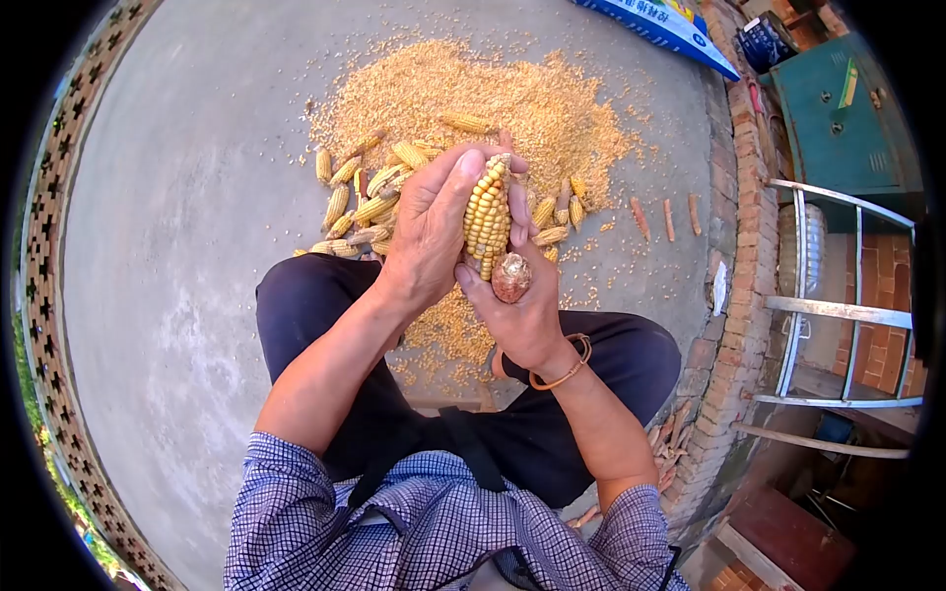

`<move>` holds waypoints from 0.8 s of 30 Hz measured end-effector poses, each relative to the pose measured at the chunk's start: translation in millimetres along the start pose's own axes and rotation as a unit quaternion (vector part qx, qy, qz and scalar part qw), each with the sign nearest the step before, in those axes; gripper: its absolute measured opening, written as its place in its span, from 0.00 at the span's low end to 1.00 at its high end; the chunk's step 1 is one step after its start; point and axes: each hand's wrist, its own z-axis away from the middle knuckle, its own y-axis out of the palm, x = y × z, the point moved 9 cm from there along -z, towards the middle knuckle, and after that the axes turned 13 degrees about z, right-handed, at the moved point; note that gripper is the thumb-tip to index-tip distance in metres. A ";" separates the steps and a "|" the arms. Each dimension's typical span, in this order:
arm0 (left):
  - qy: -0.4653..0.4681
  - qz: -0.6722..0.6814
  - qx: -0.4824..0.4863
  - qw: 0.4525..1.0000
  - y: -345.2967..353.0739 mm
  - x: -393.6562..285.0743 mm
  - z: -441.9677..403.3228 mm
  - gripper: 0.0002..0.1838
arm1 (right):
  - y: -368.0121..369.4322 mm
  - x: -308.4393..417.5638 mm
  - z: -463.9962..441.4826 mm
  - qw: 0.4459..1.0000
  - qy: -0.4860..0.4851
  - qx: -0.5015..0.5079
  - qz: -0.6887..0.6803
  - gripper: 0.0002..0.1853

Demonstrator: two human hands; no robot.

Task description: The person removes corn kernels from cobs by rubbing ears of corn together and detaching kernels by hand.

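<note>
My left hand [431, 222] is closed round an ear of corn [486, 215], held upright with its tip away from me and most kernels still on it. My right hand [530, 300] is wrapped round a corncob [511, 279], whose reddish, rough end points up at me beside the base of the ear. Most of the cob is hidden by my fingers. Past my hands, several ears of corn [374, 209] lie piled at the near edge of a broad heap of loose kernels [463, 84]. More kernels [448, 330] are on the ground between my legs.
Stripped cobs [670, 221] lie on the concrete to the right, near a low brick edge [744, 246]. A blue and white sack [660, 25] is at the far right. Beyond the bricks stand a metal ladder [838, 310] and a green cabinet [833, 118].
</note>
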 end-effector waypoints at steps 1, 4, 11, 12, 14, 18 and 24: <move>-0.002 -0.003 -0.007 1.000 0.2 0.3 0.6 0.24 | 0.7 -1.3 0.8 1.000 0.004 0.004 -0.004 0.15; -0.008 0.014 -0.024 1.000 1.1 0.4 -2.1 0.24 | 0.4 -3.5 0.6 0.996 0.043 0.012 -0.078 0.15; 0.023 0.023 -0.040 0.999 1.2 -1.3 0.6 0.25 | 0.6 -6.9 -2.3 0.992 0.076 0.030 -0.101 0.16; 0.029 0.006 -0.035 0.999 0.4 -1.1 1.0 0.24 | 0.8 -7.3 -3.3 0.992 0.073 0.027 -0.096 0.17; 0.045 -0.013 -0.024 0.999 -1.9 -0.2 1.8 0.23 | 2.0 -8.5 -3.6 0.993 0.071 0.026 -0.085 0.17; 0.083 -0.075 -0.020 0.993 -2.7 -2.5 4.3 0.21 | 2.4 -6.0 -2.6 0.998 0.044 0.012 -0.043 0.18; 0.068 -0.090 -0.053 0.992 -6.7 4.2 5.7 0.20 | -0.1 -2.0 -0.8 1.000 0.020 -0.021 0.012 0.19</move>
